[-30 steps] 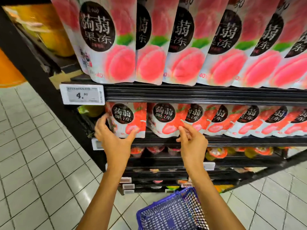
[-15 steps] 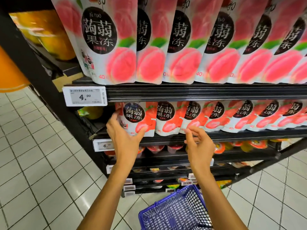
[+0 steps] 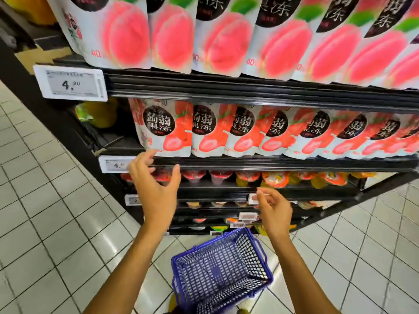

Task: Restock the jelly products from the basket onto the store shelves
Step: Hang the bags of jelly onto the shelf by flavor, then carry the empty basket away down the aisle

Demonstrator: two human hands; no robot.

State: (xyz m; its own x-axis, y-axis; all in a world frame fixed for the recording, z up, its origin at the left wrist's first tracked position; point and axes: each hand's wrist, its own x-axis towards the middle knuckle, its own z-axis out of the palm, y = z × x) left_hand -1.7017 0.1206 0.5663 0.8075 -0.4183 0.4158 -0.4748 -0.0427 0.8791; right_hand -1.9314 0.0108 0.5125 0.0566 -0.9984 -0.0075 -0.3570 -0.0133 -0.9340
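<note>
Well, we counted first. Along the top shelf point(image 3: 226, 87) stood about seven peach pouches point(image 3: 127, 37) (blurred, and the row ran off the right edge). On the middle shelf point(image 3: 272, 163) stood at least eight strawberry jelly pouches point(image 3: 158, 130), upright, overlapping like tiles and also running past the frame. Two tags read clearly: a large price tag point(image 3: 70, 83) at the top shelf's left end and a smaller price tag point(image 3: 115, 165) on the middle rail, with several small white ones lower down. Under these ran a row of jelly cups point(image 3: 217, 176), red-lidded at left, orange at right, too crowded for a sure count. One blue basket point(image 3: 226, 264) sat tilted on the tiled floor point(image 3: 45, 223) at the foot of the shelves, between our two forearms.

Room lay open on the middle shelf left of the first strawberry pouch, a dark gap out to the shelf's end, and bare tiles ran on both sides of the basket.

Our left hand point(image 3: 156, 186) was raised before the middle rail, just under that first pouch's lower edge. Its fingers were spread and lightly bent, thumb out to the right, gripping nothing; whether the forefinger touched the pouch we could not tell. Our right hand point(image 3: 275, 211) hung lower, before the cup shelves, fingers loosely curled, thumb and forefinger near together, nothing between them.
</note>
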